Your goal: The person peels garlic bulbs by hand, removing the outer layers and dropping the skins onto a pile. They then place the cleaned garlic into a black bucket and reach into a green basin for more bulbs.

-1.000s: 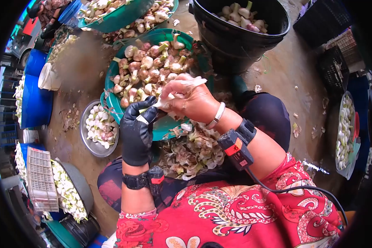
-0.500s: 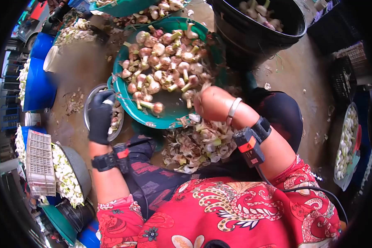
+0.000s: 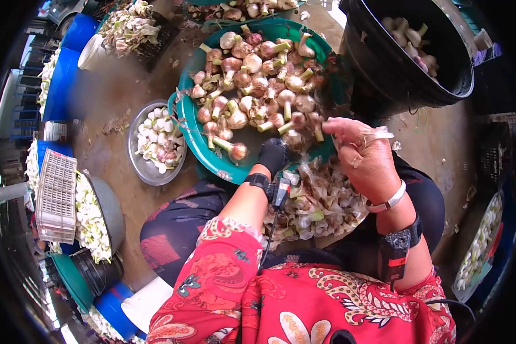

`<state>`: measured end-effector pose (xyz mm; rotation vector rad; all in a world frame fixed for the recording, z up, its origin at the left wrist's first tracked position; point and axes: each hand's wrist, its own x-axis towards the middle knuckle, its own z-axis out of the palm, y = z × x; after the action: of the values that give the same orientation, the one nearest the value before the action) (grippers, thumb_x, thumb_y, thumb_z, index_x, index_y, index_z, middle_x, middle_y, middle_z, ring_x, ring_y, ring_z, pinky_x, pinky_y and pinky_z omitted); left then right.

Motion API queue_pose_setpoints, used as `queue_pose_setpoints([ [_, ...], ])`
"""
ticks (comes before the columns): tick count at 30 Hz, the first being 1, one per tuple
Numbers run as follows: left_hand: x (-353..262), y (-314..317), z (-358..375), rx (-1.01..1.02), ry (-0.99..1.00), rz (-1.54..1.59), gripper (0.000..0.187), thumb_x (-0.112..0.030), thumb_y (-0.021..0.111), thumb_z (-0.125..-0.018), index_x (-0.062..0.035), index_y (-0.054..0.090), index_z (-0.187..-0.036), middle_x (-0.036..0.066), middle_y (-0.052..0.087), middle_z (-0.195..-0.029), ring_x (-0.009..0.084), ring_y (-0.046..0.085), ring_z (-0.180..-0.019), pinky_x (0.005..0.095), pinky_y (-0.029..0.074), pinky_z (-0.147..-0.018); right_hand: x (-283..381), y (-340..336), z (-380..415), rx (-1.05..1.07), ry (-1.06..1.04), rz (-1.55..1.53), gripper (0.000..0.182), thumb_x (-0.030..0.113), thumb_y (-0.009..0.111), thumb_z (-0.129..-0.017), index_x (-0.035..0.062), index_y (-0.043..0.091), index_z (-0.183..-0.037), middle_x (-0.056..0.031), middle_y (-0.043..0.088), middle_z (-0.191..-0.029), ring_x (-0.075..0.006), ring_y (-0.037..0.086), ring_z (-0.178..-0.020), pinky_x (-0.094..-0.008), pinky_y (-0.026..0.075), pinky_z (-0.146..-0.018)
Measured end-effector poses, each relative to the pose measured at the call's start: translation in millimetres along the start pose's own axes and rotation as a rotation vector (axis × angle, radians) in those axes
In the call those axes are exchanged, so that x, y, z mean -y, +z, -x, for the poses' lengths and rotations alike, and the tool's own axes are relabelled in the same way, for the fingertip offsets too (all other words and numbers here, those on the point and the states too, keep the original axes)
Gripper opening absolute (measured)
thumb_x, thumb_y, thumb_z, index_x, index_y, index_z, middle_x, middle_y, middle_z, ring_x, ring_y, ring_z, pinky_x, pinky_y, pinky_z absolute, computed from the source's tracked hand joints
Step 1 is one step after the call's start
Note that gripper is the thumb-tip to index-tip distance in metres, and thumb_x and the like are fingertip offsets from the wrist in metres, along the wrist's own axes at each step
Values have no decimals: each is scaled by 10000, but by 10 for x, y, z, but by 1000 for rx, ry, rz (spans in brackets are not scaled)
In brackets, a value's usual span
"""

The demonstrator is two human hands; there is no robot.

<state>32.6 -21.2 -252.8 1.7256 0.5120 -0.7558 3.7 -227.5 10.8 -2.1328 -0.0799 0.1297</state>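
My left hand [image 3: 273,155], in a black glove, is closed at the near side of a wide green basin [image 3: 212,164]. Its fingers are on a brownish garlic bulb [image 3: 294,141], partly hidden by the glove. My bare right hand [image 3: 368,155] is raised just right of that bulb, its fingers partly stretched toward the left. Thin scraps of garlic skin [image 3: 376,135] cling to it. Unpeeled garlic bulbs [image 3: 259,86] with cut stems fill much of the basin. Below my hands, a heap of garlic skins [image 3: 321,209] lies by my lap.
A metal bowl [image 3: 136,163] of peeled garlic stands on the floor at left. A black bucket [image 3: 378,74] with garlic bulbs stands at upper right. Blue tubs [image 3: 61,86], a plastic crate [image 3: 57,195] and a grey basin [image 3: 109,209] of peeled garlic line the left side.
My left hand has moved right, from over the metal bowl to the bulb in the green basin. My right hand has moved right, away from the basin's bulbs. The view has shifted.
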Motion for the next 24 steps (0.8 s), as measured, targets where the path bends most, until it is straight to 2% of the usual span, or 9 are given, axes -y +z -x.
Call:
queue_pose_setpoints([
  [1,524,-98,-473,-47,727,-613,236,-28,618,-811,-15,608,-1046,93,654,-838,144,604,-700,272,493,-645,58,-2,5,7,109,-109,357,66,586,-705,22,646,-1054,-259,586,-1150,-353,602,-1043,-377,473,-902],
  [4,-701,-260,568,76,270,202,305,-40,622,-823,-12,603,-1126,62,651,-855,116,589,-709,246,481,-639,-18,132,37,-13,-13,147,508,78,599,-695,46,573,-1201,-267,554,-1200,-373,503,-1185,-359,417,-976],
  [8,-1539,-457,1670,346,390,197,342,-92,606,-846,6,579,-1172,68,659,-883,113,603,-740,248,496,-705,-62,331,-31,67,-92,-151,663,30,599,-668,65,468,-1317,-227,515,-1279,-336,412,-1285,-342,361,-1023],
  [10,-1565,-545,1956,373,436,320,312,-135,558,-888,18,569,-1160,82,656,-883,139,624,-760,278,509,-722,-58,385,-88,209,14,-640,676,-86,586,-667,64,462,-1315,-67,569,-1140,-142,546,-1004,-264,456,-881],
  [12,-1498,-563,2115,355,461,546,316,-198,508,-936,24,559,-1155,79,645,-944,154,630,-811,292,516,-727,113,409,-24,229,26,-869,626,-68,670,-692,47,486,-1279,-27,562,-1098,-103,550,-930,-248,479,-826],
  [15,-1411,-543,2265,287,510,554,314,-213,500,-949,11,563,-1159,73,641,-974,149,628,-832,278,514,-735,179,502,60,254,-53,-864,629,-14,744,-713,36,473,-1279,-35,560,-1086,-101,545,-951,-250,479,-829],
  [17,-1358,-488,2277,-22,872,234,296,-209,586,-916,-16,600,-1140,42,658,-954,98,623,-804,240,500,-735,207,505,125,311,-88,-902,658,28,760,-731,46,440,-1306,-38,561,-1075,-103,546,-950,-256,480,-835],
  [20,-1449,-475,2319,119,577,558,277,-192,594,-911,-14,609,-1122,38,654,-971,93,615,-829,237,496,-744,256,430,157,296,-104,-940,627,28,748,-743,46,447,-1293,-36,564,-1075,-104,552,-951,-257,482,-841],
  [24,-1465,-457,2291,6,953,186,239,-165,567,-922,7,612,-1081,52,648,-995,108,609,-882,252,500,-767,162,484,131,278,-17,-1093,567,-21,703,-744,45,475,-1259,-43,580,-1090,-109,573,-950,-262,489,-844],
])
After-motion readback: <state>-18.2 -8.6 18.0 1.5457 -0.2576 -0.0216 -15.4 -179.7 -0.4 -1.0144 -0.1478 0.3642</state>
